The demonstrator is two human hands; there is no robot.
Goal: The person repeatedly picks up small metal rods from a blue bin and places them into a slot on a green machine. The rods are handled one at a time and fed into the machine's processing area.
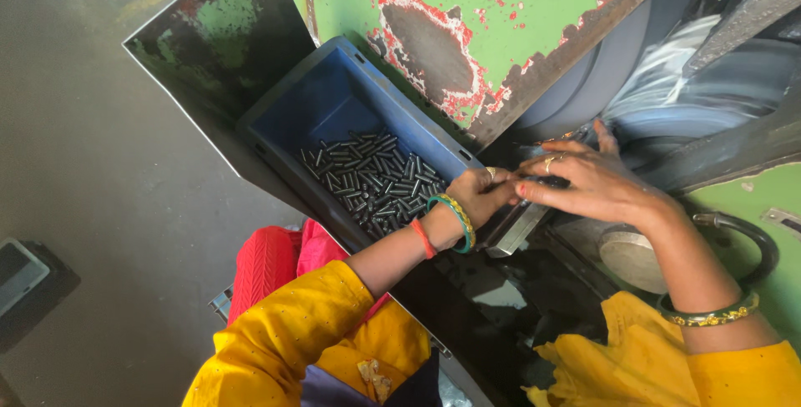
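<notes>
Head view: I see left hand (pixel 482 194) and right hand (pixel 584 178) pinching one dark pin (pixel 546 182), long axis running left-right, beside the blue bin (pixel 334 98).

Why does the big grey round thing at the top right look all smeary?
In the head view, the grey wheel shows pale streaks, blurred as if spinning, while the little metal pins in the blue crate look sharp. The left hand and right hand are well lit; below them it is dark shadow.
</notes>
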